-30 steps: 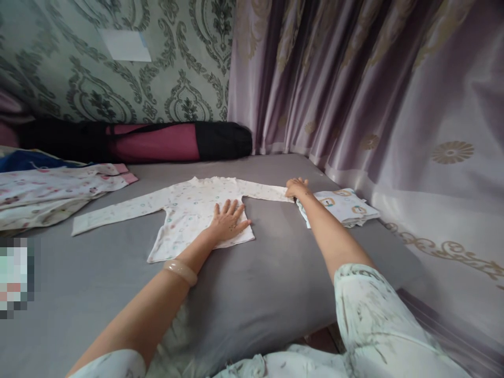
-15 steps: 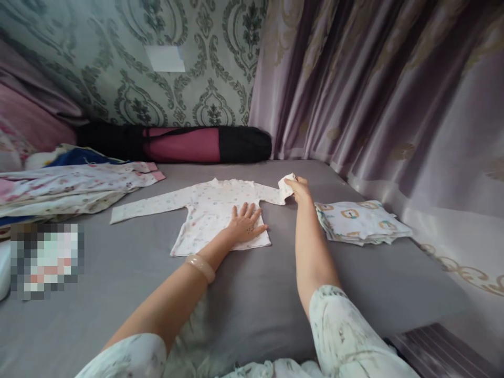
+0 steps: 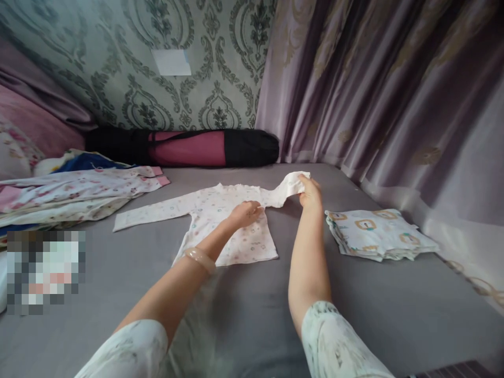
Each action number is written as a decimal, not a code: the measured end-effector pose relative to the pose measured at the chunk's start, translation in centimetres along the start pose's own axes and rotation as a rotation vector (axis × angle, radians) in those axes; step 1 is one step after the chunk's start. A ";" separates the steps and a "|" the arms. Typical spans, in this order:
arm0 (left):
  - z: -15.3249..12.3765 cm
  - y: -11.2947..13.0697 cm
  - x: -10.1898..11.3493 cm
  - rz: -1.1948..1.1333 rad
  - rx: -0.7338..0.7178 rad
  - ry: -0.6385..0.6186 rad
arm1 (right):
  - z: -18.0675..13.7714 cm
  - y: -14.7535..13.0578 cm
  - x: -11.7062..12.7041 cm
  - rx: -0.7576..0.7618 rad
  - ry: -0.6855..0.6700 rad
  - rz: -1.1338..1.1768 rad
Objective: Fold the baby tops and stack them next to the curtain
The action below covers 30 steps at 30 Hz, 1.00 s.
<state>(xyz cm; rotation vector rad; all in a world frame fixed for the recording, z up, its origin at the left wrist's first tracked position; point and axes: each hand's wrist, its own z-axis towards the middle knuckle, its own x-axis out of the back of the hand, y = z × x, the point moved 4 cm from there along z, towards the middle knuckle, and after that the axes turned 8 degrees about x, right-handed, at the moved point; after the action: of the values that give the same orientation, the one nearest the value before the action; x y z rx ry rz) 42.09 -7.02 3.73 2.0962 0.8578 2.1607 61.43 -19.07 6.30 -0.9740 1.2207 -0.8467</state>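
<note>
A small white long-sleeved baby top [image 3: 232,226] with a faint print lies spread on the grey bed sheet [image 3: 252,315]. My right hand [image 3: 309,191] pinches the cuff end of its right sleeve and holds it lifted and bent back toward the body of the top. My left hand [image 3: 246,212], with a pale bangle on the wrist, rests on the top near the right shoulder, fingers curled onto the fabric. The left sleeve lies flat, stretched out to the left.
A folded stack of white printed cloths [image 3: 380,233] lies right of my right arm. Loose patterned garments [image 3: 74,191] are heaped at the left. A black and pink rolled bag [image 3: 185,147] lies along the wall, with purple curtains [image 3: 394,100] at the right.
My right hand has lifted the right sleeve's end off the sheet and drawn it inward. My left hand moved up from the hem area toward the shoulder and curled its fingers.
</note>
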 end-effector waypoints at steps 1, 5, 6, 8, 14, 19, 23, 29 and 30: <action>1.0 -0.5 0.2 -0.006 0.014 0.036 | 0.1 -0.2 0.3 0.000 -0.002 0.003; 4.6 -1.7 0.2 0.035 0.000 0.105 | 0.2 -0.7 1.5 0.001 0.020 0.026; 5.2 -1.8 0.0 0.047 -0.008 0.092 | 0.2 -0.7 1.8 0.003 0.027 0.037; 6.4 -2.1 -0.5 0.063 -0.001 0.054 | 0.3 -0.9 2.2 -0.002 0.049 0.066; 8.1 -2.9 -0.7 0.073 0.065 -0.053 | 0.7 -1.5 3.2 0.009 0.151 0.125; 8.5 -3.0 0.0 0.116 0.107 -0.181 | 0.5 -2.0 2.5 -0.004 0.098 0.077; 9.1 -2.8 0.7 0.142 0.195 -0.269 | -0.3 -2.3 0.3 -0.077 0.033 0.110; 10.4 -2.1 1.1 0.125 0.197 -0.257 | -3.2 -2.1 -4.9 -0.149 -0.171 0.174; 10.7 -2.1 0.9 0.126 0.189 -0.255 | -3.9 -2.0 -5.6 -0.176 -0.186 0.182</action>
<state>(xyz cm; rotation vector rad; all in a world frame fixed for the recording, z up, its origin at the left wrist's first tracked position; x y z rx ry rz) 51.13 -0.93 3.25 2.5107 0.9584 1.8687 56.71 -15.16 9.87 -1.0403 1.2163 -0.5003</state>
